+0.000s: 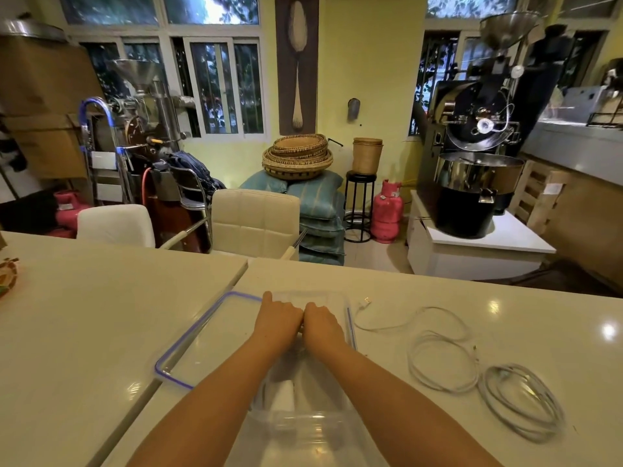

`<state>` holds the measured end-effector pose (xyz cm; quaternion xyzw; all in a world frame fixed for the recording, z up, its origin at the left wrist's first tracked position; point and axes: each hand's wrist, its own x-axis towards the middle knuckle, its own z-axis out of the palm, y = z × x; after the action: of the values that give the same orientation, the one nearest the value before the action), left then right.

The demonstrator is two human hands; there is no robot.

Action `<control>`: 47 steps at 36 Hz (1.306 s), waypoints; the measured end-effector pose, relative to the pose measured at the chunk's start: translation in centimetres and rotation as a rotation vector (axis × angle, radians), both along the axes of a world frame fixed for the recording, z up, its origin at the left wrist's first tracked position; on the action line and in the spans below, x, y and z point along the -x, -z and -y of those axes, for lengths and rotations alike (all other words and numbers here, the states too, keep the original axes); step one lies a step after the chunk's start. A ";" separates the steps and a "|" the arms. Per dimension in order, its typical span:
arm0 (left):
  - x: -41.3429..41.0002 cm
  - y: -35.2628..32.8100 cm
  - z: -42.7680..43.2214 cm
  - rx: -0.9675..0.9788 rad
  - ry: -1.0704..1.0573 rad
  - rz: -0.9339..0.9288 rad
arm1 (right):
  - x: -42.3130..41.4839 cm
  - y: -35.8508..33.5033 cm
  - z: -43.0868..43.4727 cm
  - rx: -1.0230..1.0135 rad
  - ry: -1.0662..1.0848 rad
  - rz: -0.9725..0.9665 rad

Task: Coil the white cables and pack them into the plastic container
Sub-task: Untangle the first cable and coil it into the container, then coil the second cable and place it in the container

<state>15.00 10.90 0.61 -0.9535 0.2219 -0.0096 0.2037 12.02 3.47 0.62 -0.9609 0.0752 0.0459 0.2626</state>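
Two white cables, a loose cable [413, 367] and a coiled cable [488, 396], lie right of the plastic container [303, 423] at lower centre. Your left hand [278, 320] and right hand [323, 326] meet over it, fingers curled; what they hold is hidden. Wind even loops, lay them flat.

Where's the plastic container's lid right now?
Head view: the lid lies flat on the table, just left of the container, beside the left hand.

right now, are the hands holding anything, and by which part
Cannot be told: the left hand and right hand meet over the plastic container, fingers curled out of sight beneath them.
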 end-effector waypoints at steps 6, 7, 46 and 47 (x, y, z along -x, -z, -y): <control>-0.1 0.0 0.4 -0.058 0.008 -0.002 | -0.2 -0.3 0.2 -0.077 0.023 -0.044; -0.2 0.0 0.4 -0.065 0.007 -0.003 | -0.4 -0.2 0.4 -0.084 0.025 -0.045; 2.6 -3.2 8.6 0.636 0.117 -0.380 | 1.2 1.1 15.6 0.489 -0.198 -0.110; 2.7 -3.1 8.7 0.644 0.117 -0.391 | 1.3 1.1 15.7 0.512 -0.219 -0.110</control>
<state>12.35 2.20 3.70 -0.9382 0.2962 0.0916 -0.1535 10.74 -12.25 -0.47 -0.9944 -0.0057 0.1053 0.0003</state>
